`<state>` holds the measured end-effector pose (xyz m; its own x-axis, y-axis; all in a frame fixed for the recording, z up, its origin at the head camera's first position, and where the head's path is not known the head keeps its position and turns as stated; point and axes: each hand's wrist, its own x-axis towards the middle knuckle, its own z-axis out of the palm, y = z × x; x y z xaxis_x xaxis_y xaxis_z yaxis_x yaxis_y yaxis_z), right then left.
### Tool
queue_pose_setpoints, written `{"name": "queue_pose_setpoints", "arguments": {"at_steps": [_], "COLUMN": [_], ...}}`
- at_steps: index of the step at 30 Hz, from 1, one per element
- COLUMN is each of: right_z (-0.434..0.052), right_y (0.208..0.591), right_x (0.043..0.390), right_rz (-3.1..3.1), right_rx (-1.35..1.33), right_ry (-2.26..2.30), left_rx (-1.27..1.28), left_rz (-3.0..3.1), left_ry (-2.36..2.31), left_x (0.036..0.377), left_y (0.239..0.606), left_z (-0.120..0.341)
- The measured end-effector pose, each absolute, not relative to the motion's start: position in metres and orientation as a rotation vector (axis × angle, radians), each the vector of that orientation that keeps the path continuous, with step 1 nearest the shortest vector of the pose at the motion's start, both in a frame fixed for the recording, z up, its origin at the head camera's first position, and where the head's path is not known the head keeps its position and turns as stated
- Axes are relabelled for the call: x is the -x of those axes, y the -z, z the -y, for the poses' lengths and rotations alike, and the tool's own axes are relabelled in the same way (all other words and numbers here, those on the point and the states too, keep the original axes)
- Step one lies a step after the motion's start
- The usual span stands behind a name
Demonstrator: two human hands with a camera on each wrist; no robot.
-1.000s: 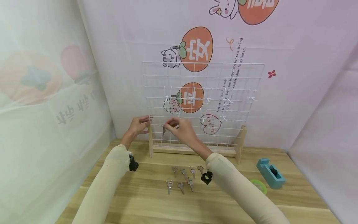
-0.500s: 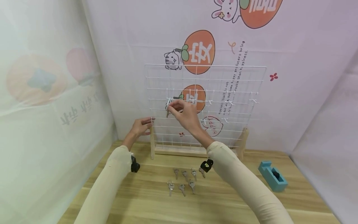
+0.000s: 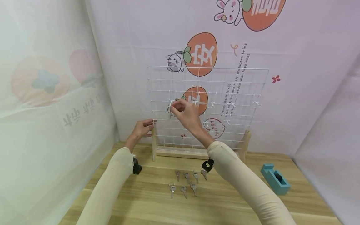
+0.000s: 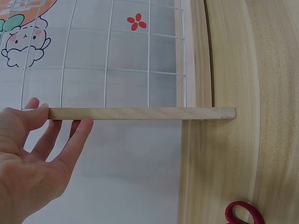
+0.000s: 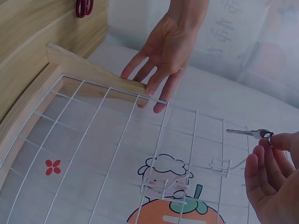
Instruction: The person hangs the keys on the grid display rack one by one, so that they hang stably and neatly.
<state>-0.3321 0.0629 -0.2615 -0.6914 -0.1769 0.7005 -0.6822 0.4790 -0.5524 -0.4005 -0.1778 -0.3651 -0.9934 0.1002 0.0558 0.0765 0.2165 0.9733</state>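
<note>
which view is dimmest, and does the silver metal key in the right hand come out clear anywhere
Right wrist: dimmest, with a bluish cast, yet the silver metal key in the right hand comes out fairly clear; head: brighter, but that key is tiny and soft, and the white fabric wall at left looks washed out; left wrist: key out of frame.

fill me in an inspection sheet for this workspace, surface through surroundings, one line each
Surface: light wood-grain table
Job's things: seven keys lie on the table, four behind three; another key in hand; wire grid with white hooks in a wooden frame
Clutter: teal holder at the right; red looped handle, partly seen
Hands: left hand grips the frame's upright; right hand pinches the other key in front of the grid
Cables: nothing seen
Surroundings: white cartoon-printed sheets
</note>
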Motion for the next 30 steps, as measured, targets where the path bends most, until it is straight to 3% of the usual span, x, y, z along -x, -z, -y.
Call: {"name": "queue_pose_setpoints", "arguments": {"at_steps": [30], "right_z": [-0.104], "right_y": [0.288], "right_x": [0.317], "right_rz": [2.304], "right_rx": [-0.729], "right_ry": [-1.083], "left_rx": [-0.167], "left_rz": [-2.473], "left_ry": [-1.915], "left_x": [0.399], "left_y": [0.366], "left_z": [0.176]}}
